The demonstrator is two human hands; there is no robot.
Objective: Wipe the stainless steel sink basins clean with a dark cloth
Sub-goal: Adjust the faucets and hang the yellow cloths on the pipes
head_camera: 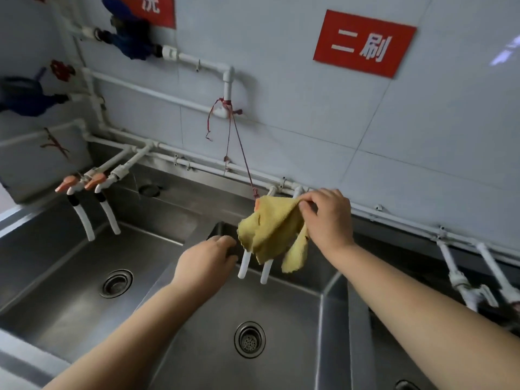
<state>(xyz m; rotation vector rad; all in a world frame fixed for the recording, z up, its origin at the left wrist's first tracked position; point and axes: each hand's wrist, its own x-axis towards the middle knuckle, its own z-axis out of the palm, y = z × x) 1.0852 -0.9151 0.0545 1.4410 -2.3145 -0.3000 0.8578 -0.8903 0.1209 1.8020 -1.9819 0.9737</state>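
A steel sink runs under the tiled wall with a left basin (50,280) and a middle basin (287,313), each with a round drain. My left hand (206,261) reaches over the divider between them, fingers closed on a dark cloth (222,230), most of it hidden by the hand. My right hand (327,218) pinches the top edge of a yellow cloth (270,235). That cloth hangs draped over the two white tap spouts (242,266) above the middle basin.
A red string (239,142) runs from a wall pipe down to the yellow cloth. Two more white taps with orange handles (84,218) hang over the left basin. Further pipes and taps (461,280) stand at the right. A red sign (364,43) is on the wall.
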